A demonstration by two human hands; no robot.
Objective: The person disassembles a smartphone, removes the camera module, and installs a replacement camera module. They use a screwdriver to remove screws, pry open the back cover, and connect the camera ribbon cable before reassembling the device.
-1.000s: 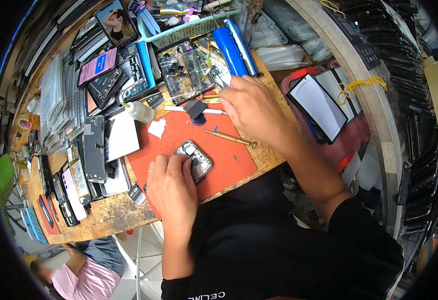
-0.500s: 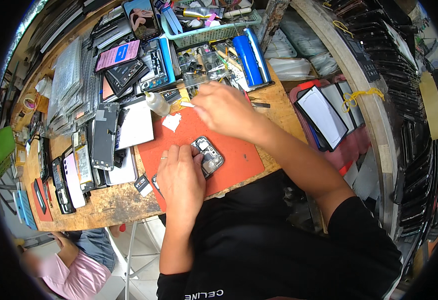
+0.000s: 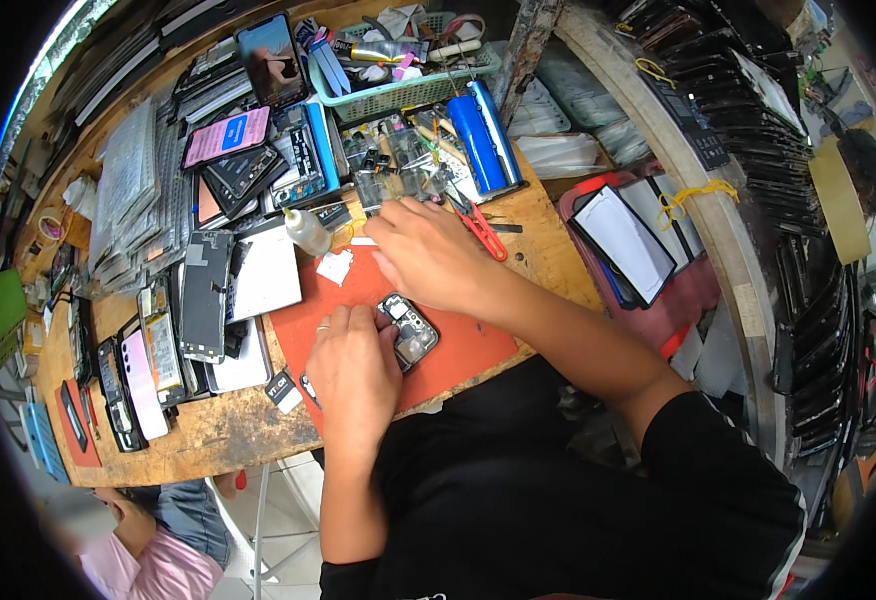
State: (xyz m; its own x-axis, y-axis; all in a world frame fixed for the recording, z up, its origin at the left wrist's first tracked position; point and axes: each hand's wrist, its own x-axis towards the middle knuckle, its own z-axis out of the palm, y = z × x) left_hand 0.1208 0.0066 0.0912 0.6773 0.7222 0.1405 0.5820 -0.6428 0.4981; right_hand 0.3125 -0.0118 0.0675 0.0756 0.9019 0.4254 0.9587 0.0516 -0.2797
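An opened phone with its inner parts bare lies on an orange-red mat. My left hand rests over its left part, thumb and fingers closed on its edge, hiding much of it. My right hand is over the mat's far edge, fingers curled together. By its fingertips shows a small white piece; whatever else it grips is hidden. Left of that hand are a squeeze bottle and a torn white scrap. Red-handled pliers lie just beyond its wrist.
Phones and phone parts crowd the left side of the table. Behind are a tool tray with a blue cylinder and a green basket. A wooden post and racks stand right. Another person sits lower left.
My right hand has come nearer and slightly left from the tool tray, uncovering the red-handled pliers. My left hand stays on the phone. The whole view has shifted a little.
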